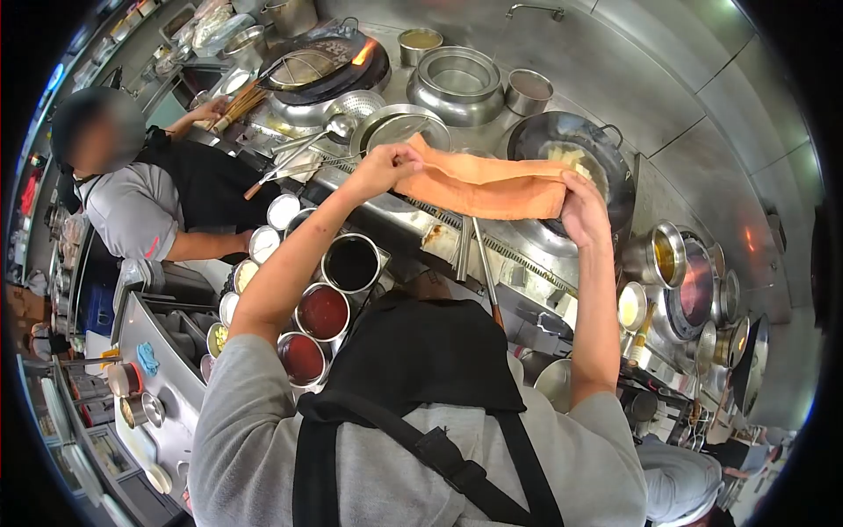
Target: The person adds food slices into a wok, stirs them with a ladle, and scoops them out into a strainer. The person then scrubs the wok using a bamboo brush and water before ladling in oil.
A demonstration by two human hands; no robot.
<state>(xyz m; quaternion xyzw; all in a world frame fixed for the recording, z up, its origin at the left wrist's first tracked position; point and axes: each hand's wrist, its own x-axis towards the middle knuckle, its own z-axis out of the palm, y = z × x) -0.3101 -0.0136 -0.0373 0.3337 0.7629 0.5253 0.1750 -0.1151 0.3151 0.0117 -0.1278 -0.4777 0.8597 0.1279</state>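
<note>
An orange cloth (487, 198) is stretched between my two hands, folded lengthwise with a loose fold along its top. My left hand (386, 169) pinches its left end, and my right hand (584, 209) grips the right end with the thumb on top. The cloth hangs in the air over the front edge of the stove, partly covering what lies behind it. Just beyond my right hand is a dark wok (622, 180) with pale pieces of food (571, 158) in it. Below the cloth, long tool handles (474, 255) point toward me.
A co-worker (145, 180) stands at left, one hand at a bamboo brush (239, 107). Flame (363, 53) rises beside the far-left wok (373, 75). Pots of dark liquid (351, 262) and red sauce (322, 312) stand below my left forearm. A steel pot (457, 75) sits behind the cloth.
</note>
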